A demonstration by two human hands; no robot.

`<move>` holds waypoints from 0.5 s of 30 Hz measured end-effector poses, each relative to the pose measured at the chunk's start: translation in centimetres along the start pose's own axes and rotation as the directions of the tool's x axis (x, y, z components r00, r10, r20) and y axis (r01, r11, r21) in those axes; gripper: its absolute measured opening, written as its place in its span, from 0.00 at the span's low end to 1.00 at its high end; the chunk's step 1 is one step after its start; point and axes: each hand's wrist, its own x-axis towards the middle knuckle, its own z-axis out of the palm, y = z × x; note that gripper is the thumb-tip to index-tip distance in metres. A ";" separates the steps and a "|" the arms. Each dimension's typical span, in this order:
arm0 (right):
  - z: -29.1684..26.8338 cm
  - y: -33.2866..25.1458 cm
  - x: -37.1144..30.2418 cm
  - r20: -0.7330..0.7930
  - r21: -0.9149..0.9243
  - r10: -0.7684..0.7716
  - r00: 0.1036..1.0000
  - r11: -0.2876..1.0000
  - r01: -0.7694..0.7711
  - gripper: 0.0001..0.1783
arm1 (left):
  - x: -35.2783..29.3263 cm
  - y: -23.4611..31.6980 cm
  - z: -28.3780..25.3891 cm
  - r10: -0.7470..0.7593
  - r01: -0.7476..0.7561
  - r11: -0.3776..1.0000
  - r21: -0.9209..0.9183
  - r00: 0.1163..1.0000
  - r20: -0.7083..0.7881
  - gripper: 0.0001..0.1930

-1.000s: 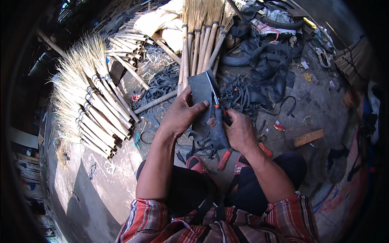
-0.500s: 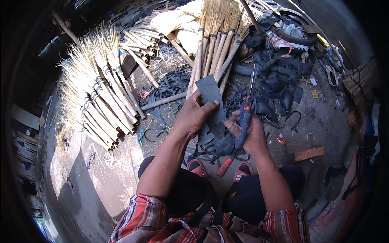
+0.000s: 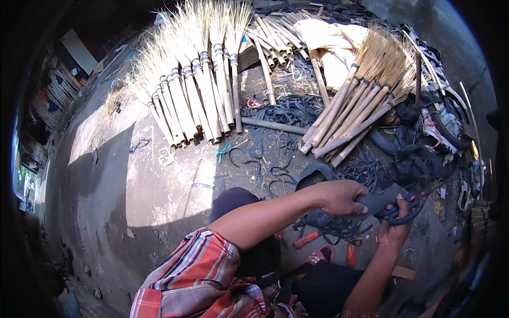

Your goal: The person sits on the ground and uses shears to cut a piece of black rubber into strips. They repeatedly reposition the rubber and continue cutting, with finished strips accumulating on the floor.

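Note:
My left hand point(image 3: 343, 198) pinches a flat dark rubber strip point(image 3: 380, 200) between thumb and fingers. It stretches across toward my right hand point(image 3: 395, 229), which is wrapped round the blue handles of a pair of scissors point(image 3: 405, 211). Their blades point to the upper right, beyond the strip's far end. Whether the blades touch the rubber I cannot tell. Beneath both hands lie black rubber scraps point(image 3: 339, 225) on the floor.
Finished grass brooms point(image 3: 199, 85) lie in a row at the upper left. More brooms point(image 3: 352, 106) rest right of centre, near bamboo poles point(image 3: 273, 37) and a pale sack point(image 3: 334, 53). Two red-orange handles point(image 3: 306, 239) lie by my foot.
The view has swung left, so the brooms appear farther right. Both hands now sit farther right in the picture, and the scissors have tipped from upright toward the right.

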 end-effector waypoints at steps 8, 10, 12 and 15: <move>-1.6 -1.9 2.0 -0.074 0.042 -0.031 0.997 0.999 0.034 0.16 | -1.3 0.4 -1.7 0.041 -0.013 0.972 -0.235 0.992 0.117 0.15; -0.3 -1.5 1.3 -0.035 0.076 -0.038 0.999 0.996 0.041 0.19 | -1.0 0.2 -1.6 0.087 -0.077 0.912 -0.403 0.996 0.007 0.14; 0.9 -1.2 0.2 -0.009 -0.094 -0.005 1.000 0.996 0.004 0.19 | -0.5 0.0 -1.5 0.101 -0.171 0.813 -0.557 0.983 -0.154 0.12; 2.2 -0.4 -1.4 0.173 -0.311 0.084 0.981 0.950 -0.026 0.17 | 0.1 -0.6 -1.9 0.047 -0.218 0.666 -0.713 0.967 -0.251 0.12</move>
